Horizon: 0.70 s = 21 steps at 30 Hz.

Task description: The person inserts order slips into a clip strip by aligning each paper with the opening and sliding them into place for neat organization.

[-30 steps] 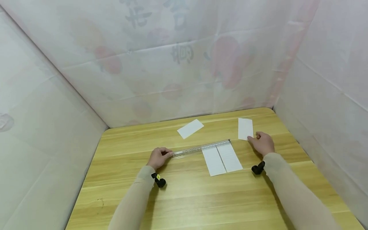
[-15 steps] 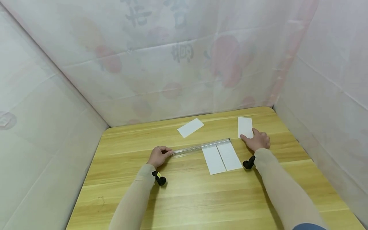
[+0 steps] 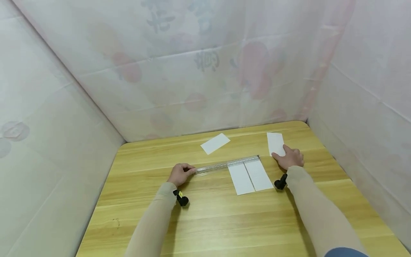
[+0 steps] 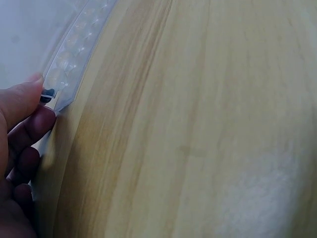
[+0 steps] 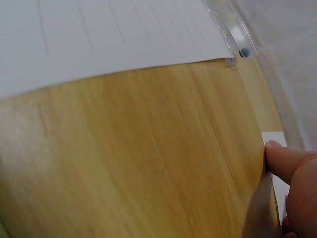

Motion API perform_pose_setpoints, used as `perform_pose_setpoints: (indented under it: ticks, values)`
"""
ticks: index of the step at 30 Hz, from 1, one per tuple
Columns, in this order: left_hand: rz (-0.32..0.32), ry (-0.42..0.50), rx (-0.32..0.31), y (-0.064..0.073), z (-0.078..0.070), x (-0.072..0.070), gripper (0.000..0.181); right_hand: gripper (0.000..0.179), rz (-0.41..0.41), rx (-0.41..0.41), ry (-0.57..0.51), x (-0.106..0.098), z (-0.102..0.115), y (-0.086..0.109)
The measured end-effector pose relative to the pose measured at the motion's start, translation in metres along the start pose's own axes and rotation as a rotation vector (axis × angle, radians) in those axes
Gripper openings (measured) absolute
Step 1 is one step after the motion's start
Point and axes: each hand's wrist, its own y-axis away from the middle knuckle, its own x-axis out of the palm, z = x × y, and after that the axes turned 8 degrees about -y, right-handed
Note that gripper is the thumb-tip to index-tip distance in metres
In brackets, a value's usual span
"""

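Head view: pinching the nine o'clock end of the clear strip (image 3: 223,165) with the left hand (image 3: 180,174), thumb and fingertips together on it, probably for steadying; running it just above three o'clock, overlapping the far ends of two white sheets (image 3: 241,180), set side by side with a thin gap. Gripping a card (image 3: 275,143) with the right hand (image 3: 290,158), between one and two o'clock from the sheets, thumb and forefinger straddling its near end, perhaps for control. Seeing a loose card (image 3: 215,143) lying tilted between ten and eleven. Showing scalloped, glossy plastic, faintly ruled paper, and streaky wood grain on the desk (image 3: 224,221).
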Motion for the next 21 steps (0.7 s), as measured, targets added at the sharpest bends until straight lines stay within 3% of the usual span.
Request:
perform_pose_setpoints:
  ticks: [9,16,21]
  values:
    - [0.002,0.015,0.008,0.000,0.001,0.002,0.013,0.084,0.025,-0.001,-0.007,0.000,-0.011,-0.008]
    - [0.011,0.020,-0.029,0.002,0.002,0.006,0.012,0.068,0.004,-0.043,-0.050,-0.004,-0.010,-0.001]
    - [-0.001,0.018,0.005,0.000,0.002,0.003,0.012,0.065,0.008,-0.081,-0.080,-0.006,-0.010,-0.001]
